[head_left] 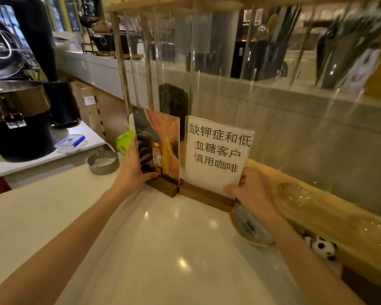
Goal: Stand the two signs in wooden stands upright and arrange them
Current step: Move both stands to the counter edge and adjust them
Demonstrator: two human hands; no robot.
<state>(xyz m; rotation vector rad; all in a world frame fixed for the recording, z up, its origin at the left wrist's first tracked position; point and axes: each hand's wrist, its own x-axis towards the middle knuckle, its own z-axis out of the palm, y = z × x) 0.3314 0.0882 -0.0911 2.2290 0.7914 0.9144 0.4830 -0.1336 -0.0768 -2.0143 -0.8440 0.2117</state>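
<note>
Both signs stand upright, side by side at the back of the white counter (163,238), right against the clear screen (229,51). The picture sign (161,142) sits left of the white text sign (216,150), their wooden stands (205,195) touching at the corner. The left hand (131,170) cups the picture sign's left edge, thumb across its lower front, fingers behind and out of sight. The right hand (251,191) pinches the text sign's lower right corner, thumb in front, fingers curled behind.
</note>
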